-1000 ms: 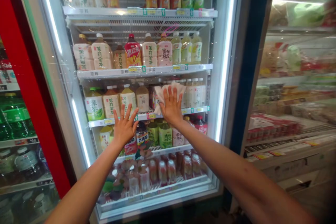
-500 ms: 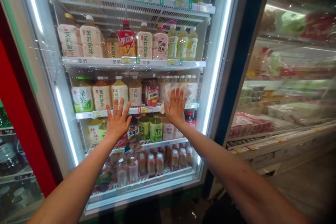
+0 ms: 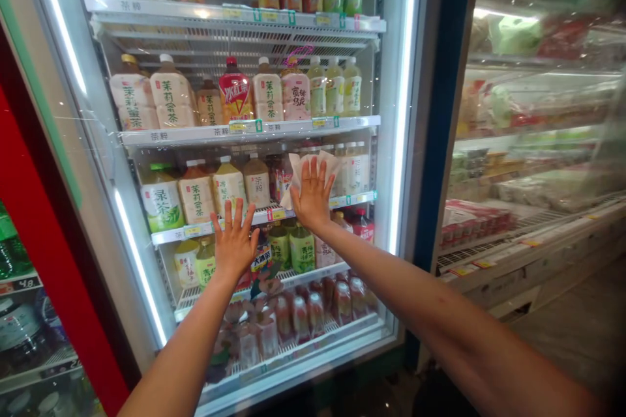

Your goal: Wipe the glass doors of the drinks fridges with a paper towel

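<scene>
A lit drinks fridge with a glass door [image 3: 381, 163] stands in front of me, its shelves packed with bottles. My right hand [image 3: 312, 195] lies flat with fingers spread, pressing a white cloth [image 3: 293, 166] against the glass at the height of the third shelf. My left hand [image 3: 235, 244] rests open on the same glass, lower and to the left, fingers apart, holding nothing. Behind the glass near my hands stand tea bottles [image 3: 227, 184] and small green bottles [image 3: 302, 249].
A red-framed fridge [image 3: 39, 234] with dark bottles adjoins on the left. A dark blue post [image 3: 440, 143] borders the door on the right, and beyond it an open chiller [image 3: 528, 208] holds packaged food. The floor [image 3: 577, 339] shows at the lower right.
My right hand with the cloth has slid a little left across the glass after shifting right. My left hand stays pressed on the door. The view has swung slightly.
</scene>
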Demonstrator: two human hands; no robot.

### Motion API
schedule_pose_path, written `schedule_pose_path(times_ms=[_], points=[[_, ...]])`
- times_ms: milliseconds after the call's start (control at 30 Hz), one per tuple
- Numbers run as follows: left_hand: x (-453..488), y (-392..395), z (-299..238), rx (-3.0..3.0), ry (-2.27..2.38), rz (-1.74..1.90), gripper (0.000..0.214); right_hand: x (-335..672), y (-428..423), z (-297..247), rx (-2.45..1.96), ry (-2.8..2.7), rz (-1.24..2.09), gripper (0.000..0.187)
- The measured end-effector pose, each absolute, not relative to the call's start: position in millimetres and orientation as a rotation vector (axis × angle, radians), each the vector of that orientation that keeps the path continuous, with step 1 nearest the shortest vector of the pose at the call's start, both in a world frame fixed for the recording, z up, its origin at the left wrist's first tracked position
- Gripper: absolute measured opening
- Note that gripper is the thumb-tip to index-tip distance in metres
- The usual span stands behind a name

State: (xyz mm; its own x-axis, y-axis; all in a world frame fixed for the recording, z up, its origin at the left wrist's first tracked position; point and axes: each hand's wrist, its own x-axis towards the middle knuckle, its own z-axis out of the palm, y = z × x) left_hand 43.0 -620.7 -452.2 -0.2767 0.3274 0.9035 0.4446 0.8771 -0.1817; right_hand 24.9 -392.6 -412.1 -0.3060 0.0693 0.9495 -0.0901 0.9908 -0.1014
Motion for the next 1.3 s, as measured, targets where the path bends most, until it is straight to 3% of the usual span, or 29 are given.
schedule_pose_path(times_ms=[233,433,667,900,1133,1300], points=[[49,-640,-447,-0.638,-1.884,-0.104,0.070,45,-447,-491,0.202,-1.952,0.128,0.085],[48,-685,-433,-0.610,-1.854,-0.092,0.070,29,-481,-398,0.083,-1.878,0.225,0.076],[58,-722,-439,-0.549,-1.876,-0.089,0.070,48,-518,-462,0.414,-2.024,0.077,0.077],[63,-754,-437,-0.479,-1.883,-0.050,0.067,40,-566,-390,0.329,-1.948,0.199,0.073],[72,-773,-445,-0.454,-1.867,-0.037,0.068,49,-561,-437,0.553,-2.000,0.107,0.073],[65,-754,-433,-0.508,-1.849,-0.043,0.069,34,-515,-370,0.398,-1.912,0.151,0.069]])
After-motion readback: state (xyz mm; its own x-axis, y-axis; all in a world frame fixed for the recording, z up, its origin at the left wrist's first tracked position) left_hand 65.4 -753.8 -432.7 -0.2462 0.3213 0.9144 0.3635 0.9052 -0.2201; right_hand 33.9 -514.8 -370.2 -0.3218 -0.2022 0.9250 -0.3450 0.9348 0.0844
